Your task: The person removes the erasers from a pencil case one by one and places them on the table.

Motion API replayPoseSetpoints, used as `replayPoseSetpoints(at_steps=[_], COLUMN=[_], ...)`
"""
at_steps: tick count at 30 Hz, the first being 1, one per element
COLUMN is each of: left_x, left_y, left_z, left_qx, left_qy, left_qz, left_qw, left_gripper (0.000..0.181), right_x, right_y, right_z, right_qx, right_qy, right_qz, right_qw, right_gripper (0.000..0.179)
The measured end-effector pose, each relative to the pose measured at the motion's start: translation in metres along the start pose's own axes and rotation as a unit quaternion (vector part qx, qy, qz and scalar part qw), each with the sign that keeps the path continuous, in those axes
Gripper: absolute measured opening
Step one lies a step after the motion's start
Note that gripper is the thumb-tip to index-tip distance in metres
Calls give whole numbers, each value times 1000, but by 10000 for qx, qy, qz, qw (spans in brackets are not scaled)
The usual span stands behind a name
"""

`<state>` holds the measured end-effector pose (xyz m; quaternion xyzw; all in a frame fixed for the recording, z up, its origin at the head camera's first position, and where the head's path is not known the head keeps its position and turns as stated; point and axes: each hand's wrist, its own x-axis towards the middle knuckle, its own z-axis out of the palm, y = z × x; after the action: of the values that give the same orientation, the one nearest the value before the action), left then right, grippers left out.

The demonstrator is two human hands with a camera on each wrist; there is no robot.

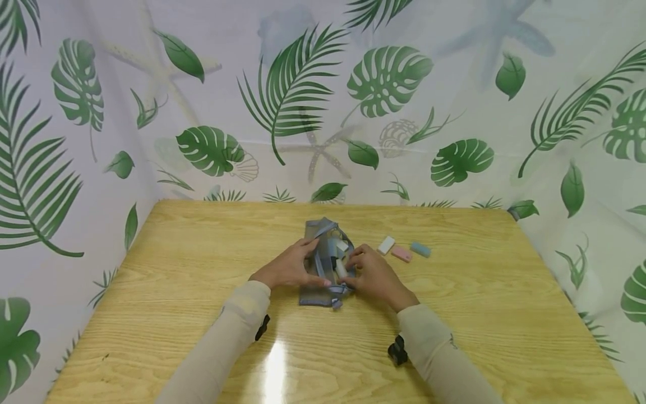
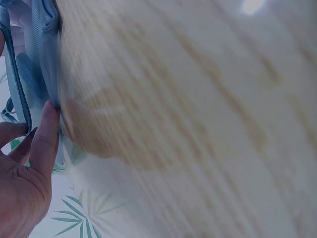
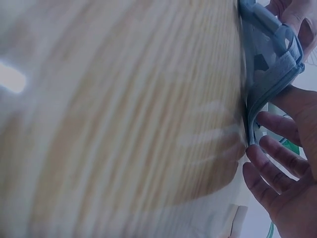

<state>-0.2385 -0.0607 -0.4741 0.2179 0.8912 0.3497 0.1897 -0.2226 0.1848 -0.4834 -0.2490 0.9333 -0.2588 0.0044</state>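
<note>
A blue-grey zip pouch (image 1: 315, 294) with see-through mesh sides lies on the table, its mouth spread wide. Inside it, small white, light blue and dark pieces show, among them a whitish stick-like piece (image 1: 341, 268). My left hand (image 1: 292, 265) grips the pouch's left side, thumb at the near end and fingers farther back. At the right rim, my right hand (image 1: 374, 276) holds the pouch's edge, its fingertips right beside the whitish piece. In the right wrist view several fingers (image 3: 270, 171) lie along the pouch's outer wall, while the thumb's tip is hidden behind the rim.
Right of the pouch lie three small eraser-like blocks: a white block (image 1: 386, 245), a pink block (image 1: 402, 253) and a blue block (image 1: 420, 249). The glossy wooden table (image 1: 192, 235) meets a leaf-printed cloth (image 1: 313, 95) at the back and sides.
</note>
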Motion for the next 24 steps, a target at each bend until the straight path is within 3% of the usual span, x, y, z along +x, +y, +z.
replayPoseSetpoints(at_steps=[11,24], left_x=[1,2], left_y=[-1,-2], left_z=[0,0], left_qx=[-107,139], left_qy=[-19,-23], left_qz=[-22,-11], left_qw=[9999,9999], left_gripper=[115,116], right_x=[2,0], right_y=[1,2], right_z=[1,-4], right_qx=[37,58], right_qy=[-52,-73], right_qz=[40,196], right_qw=[10000,9998], right_gripper=[24,21])
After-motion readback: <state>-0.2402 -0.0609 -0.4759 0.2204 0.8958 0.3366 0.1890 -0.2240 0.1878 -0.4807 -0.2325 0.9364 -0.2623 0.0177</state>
